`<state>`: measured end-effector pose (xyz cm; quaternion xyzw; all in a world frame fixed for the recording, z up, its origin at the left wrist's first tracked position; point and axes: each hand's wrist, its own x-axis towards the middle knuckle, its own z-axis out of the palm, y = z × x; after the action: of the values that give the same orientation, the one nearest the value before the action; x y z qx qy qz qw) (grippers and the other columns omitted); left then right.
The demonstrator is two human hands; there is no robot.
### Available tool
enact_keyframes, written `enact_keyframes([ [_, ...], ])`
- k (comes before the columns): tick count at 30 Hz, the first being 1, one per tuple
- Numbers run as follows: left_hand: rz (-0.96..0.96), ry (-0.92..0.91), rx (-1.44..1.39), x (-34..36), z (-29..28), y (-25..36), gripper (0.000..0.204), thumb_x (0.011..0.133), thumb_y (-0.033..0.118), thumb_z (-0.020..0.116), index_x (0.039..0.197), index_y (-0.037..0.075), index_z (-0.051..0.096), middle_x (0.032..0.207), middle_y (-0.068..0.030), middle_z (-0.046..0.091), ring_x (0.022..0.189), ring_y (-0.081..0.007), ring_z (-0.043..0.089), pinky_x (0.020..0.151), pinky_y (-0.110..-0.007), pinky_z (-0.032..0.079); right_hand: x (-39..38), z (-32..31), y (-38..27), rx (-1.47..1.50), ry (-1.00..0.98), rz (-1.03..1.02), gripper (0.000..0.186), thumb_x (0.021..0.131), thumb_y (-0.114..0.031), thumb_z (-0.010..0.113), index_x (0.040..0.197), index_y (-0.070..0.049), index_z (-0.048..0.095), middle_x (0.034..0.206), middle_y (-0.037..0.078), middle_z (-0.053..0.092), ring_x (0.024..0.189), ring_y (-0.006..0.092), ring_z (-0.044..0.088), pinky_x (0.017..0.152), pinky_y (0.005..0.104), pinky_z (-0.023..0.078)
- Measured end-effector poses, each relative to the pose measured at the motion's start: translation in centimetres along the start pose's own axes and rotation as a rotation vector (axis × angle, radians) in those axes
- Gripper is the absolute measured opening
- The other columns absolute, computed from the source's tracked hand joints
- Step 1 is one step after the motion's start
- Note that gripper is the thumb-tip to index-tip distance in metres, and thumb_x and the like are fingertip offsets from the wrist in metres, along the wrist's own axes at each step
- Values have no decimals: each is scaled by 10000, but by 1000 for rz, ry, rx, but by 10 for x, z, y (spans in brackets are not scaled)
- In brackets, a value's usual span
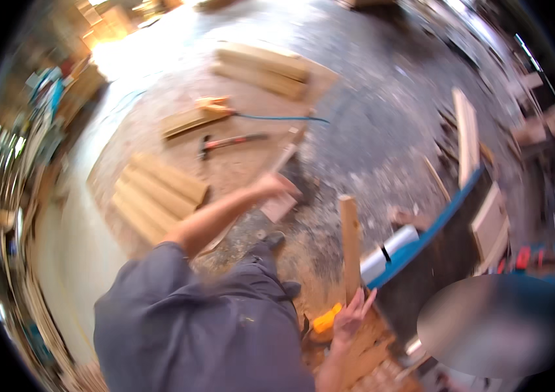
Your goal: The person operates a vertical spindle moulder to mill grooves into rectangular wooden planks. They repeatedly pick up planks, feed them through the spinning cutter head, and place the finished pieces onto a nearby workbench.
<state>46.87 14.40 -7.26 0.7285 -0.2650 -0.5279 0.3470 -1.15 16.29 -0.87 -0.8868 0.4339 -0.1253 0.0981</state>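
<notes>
My left hand (279,185) is at the middle of the view, smeared by motion, above a small pale board (275,210); whether it grips anything I cannot tell. Low on the right, my right hand (350,315) has its fingers apart and raised at the lower end of an upright wooden piece (348,235), with no visible grip on it. A yellow object (326,319) lies just left of that hand.
Boards are grouped on a sheet (143,137), left (157,193) and top (258,68). A hammer (232,142) lies near an orange tool (212,102) with a blue hose. A dark bench (435,248) with blue edge and white roll (379,260) stands right.
</notes>
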Motion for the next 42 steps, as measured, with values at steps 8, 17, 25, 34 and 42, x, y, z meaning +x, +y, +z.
enact_keyframes([
  [8,-172,420,-1036,180,-324,-113,355,953,476,743,1047,153,628,761,-26,584,679,-215,583,584,-334,509,16,-77,-47,950,4,678,427,949,-43,650,1359,51,578,1181,193,747,1121,329,724,999,396,549],
  [17,-35,685,-1377,213,-355,-78,375,1091,327,525,916,13,631,808,-105,676,723,-295,671,810,-490,623,-75,-35,-14,1578,289,1070,500,907,-11,686,1389,33,559,1199,142,729,1051,278,751,951,394,583],
  [25,475,459,-905,139,-217,92,409,992,129,636,1368,10,526,1143,-122,619,1031,-288,666,982,-467,596,-74,-64,-53,1527,434,1061,512,876,-1,692,1371,39,565,1210,156,730,1070,283,746,955,410,576],
  [34,763,83,-236,204,-41,268,412,914,79,733,1304,102,601,1110,-59,671,919,-174,720,684,-307,560,-105,-69,-85,1325,533,1020,515,901,23,652,1404,40,546,1231,130,714,1105,261,741,986,394,567],
  [42,643,-564,109,207,204,318,264,974,214,739,1122,74,571,889,-23,659,464,-101,525,399,-249,379,-127,-50,-142,1176,611,1167,484,886,-28,720,1358,-1,615,1183,55,715,1091,141,647,960,330,519],
])
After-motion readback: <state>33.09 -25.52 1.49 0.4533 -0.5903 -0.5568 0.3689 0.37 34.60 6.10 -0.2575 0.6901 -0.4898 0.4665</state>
